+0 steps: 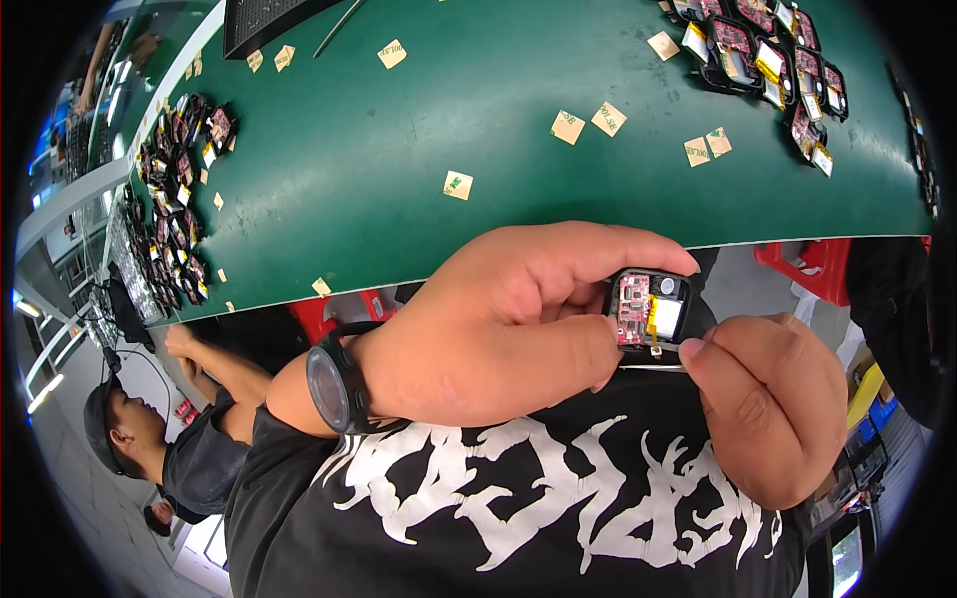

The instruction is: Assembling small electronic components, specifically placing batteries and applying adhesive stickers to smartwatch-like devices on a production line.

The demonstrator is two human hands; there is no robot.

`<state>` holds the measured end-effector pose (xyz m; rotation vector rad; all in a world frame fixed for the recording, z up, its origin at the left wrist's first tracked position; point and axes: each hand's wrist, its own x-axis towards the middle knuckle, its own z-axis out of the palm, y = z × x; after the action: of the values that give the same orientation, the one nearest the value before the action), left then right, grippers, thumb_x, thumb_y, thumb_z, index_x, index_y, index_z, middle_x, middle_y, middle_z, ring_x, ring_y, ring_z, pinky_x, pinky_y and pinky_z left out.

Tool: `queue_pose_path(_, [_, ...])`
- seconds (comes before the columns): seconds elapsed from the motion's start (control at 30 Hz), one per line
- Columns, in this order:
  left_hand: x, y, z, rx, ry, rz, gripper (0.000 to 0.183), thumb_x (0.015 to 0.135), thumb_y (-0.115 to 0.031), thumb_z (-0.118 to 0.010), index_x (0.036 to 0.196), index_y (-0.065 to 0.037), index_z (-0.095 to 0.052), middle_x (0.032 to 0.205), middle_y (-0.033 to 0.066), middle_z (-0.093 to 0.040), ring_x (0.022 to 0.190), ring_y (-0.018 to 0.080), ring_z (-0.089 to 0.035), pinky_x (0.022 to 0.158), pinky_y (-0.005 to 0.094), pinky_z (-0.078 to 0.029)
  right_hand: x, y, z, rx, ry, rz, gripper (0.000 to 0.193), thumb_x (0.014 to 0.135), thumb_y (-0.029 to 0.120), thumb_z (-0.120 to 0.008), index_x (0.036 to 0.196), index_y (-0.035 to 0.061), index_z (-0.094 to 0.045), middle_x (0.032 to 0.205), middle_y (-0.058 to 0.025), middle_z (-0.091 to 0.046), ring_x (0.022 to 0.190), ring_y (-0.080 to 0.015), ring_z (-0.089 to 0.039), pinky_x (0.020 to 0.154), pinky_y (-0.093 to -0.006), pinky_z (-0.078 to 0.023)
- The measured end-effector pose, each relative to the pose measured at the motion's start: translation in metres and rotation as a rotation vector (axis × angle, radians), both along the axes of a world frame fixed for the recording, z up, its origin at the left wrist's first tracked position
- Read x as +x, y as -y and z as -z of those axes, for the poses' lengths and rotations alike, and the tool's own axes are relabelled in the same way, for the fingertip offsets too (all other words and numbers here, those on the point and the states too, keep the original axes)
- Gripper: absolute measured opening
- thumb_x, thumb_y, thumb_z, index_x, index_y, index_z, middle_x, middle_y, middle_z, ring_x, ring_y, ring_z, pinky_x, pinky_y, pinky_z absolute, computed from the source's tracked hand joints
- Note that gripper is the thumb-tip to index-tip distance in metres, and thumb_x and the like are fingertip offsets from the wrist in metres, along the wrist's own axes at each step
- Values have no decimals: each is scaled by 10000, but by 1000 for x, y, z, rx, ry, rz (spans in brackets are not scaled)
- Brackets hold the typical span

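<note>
My left hand (528, 319) curls around a small black device housing (610, 299), thumb at its lower left and index finger along its top. Inside the open housing are a red circuit board (632, 304) and a silver-white battery (667, 317) with yellow tape. A small connector (656, 351) sits at the lower edge. My right hand (768, 399) is closed in a pinch, its fingertips at the housing's lower right corner. A thin pale edge shows by those fingertips; what they grip is hidden. Both hands are in front of my chest, off the table's near edge.
On the green table (349, 169) lie scattered paper squares (458, 185). Similar open devices are heaped at left (174, 199) and at upper right (768, 60). A black tray (269, 25) stands at the far side. A co-worker (189, 439) sits at left; red stools (817, 269) stand beyond the edge.
</note>
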<state>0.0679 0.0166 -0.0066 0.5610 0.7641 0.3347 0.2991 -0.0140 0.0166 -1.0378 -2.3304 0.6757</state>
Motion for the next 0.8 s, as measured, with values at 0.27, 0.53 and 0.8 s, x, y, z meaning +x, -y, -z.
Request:
queue_pose_path(0.27, [2, 3, 2, 66, 21, 5, 505, 929, 85, -450, 1434, 64, -475, 931, 68, -644, 687, 29, -563, 542, 166, -430, 3, 2, 2, -28, -22, -16, 398, 562, -93, -728, 957, -90, -679, 836, -181, -631, 610, -252, -606, 486, -309, -469])
queue_pose_path(0.53, [1, 15, 13, 234, 148, -41, 482, 941, 108, -488, 1422, 123, -453, 1048, 61, -635, 793, 44, -547, 716, 192, -447, 7, 2, 6, -28, -64, -51, 405, 548, -79, -718, 951, -93, -685, 842, -180, -634, 617, -257, -612, 486, -317, -474])
queue_pose_path(0.8, [-1, 14, 8, 205, 116, -24, 479, 946, 112, -481, 1423, 132, -446, 1066, 71, -635, 797, 37, -547, 721, 186, -450, -1, 10, -7, 108, 75, -39, 434, 543, 13, -693, 955, -122, -683, 851, -203, -637, 620, -273, -616, 472, -319, -468])
